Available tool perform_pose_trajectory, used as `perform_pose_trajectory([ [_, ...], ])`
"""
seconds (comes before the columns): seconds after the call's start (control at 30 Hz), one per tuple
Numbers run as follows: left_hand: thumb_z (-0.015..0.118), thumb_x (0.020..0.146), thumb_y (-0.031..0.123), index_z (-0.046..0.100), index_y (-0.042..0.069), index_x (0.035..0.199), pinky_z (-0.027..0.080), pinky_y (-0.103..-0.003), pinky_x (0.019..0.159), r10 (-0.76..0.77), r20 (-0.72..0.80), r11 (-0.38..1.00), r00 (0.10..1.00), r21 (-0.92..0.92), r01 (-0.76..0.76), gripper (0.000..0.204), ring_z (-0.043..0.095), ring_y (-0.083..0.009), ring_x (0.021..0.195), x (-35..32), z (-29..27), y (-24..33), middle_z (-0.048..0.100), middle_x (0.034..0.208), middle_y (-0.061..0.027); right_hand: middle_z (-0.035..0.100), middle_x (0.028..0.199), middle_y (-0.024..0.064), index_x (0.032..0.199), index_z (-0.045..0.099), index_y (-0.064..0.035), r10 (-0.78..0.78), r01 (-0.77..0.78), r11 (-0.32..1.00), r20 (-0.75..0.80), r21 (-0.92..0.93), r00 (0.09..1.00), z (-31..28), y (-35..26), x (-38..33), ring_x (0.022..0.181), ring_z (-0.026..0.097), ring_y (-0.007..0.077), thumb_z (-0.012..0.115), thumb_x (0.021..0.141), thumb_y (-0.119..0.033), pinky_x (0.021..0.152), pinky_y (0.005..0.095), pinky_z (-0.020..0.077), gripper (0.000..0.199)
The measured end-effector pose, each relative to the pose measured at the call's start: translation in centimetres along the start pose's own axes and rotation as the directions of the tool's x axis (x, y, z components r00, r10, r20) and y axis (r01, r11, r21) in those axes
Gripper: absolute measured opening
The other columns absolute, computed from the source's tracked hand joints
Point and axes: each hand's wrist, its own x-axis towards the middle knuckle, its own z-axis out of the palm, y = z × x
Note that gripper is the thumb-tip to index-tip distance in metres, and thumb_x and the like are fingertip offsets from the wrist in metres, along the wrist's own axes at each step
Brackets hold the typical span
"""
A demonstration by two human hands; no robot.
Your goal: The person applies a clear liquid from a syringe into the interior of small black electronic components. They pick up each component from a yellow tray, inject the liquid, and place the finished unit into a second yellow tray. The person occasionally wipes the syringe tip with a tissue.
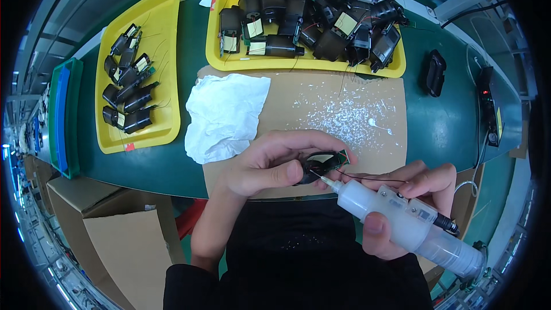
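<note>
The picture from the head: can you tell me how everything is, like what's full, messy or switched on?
Left hand: holding the black part.
Black part: unpacked, wire showing.
Right hand: gripping the syringe.
Syringe: tilted, nozzle toward the black part.
White sheet: crumpled.
Cardboard: speckled white.
Small tray: partly filled.
Big tray: heaped.
Black device: red light lit.

Blk short-slv top (pixel 287 284), wht specks (pixel 301 243) on frt; bare hands (pixel 252 172).

Yellow trays (pixel 166 123) on green table (pixel 453 123)
</note>
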Motion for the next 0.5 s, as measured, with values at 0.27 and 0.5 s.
perform_pose_trajectory([
  [0.27, 0.059, 0.080, 0.042, 0.049, -0.012, 0.112, 0.043, -0.033, 0.083, -0.005, 0.012, 0.999, 1.000, 0.036, 0.004, 0.064, 0.056, -0.0230, 0.094, 0.16, -0.24, 0.24, 0.056, 0.107, -0.0206, 0.054, 0.085, 0.0178, 0.094, 0.034, 0.0009, 0.025, -0.017, 0.995, -0.079, 0.103, 0.997, 0.63, 0.67, -0.43, 0.081, 0.065, 0.0255, 0.076, 0.066, -0.005, 0.077, 0.0337, 0.0546, 0.051],
  [0.5, 0.060, 0.079, 0.040, 0.050, -0.013, 0.109, 0.043, -0.031, 0.079, 0.003, 0.028, 0.999, 1.000, 0.039, -0.004, 0.062, 0.056, -0.0218, 0.090, 0.30, -0.24, 0.22, 0.056, 0.104, -0.0200, 0.054, 0.085, 0.0181, 0.093, 0.034, 0.0005, 0.031, -0.026, 0.997, -0.061, 0.079, 0.998, 0.81, 0.13, 0.08, 0.082, 0.064, 0.0263, 0.076, 0.066, -0.005, 0.077, 0.0348, 0.0547, 0.051],
])
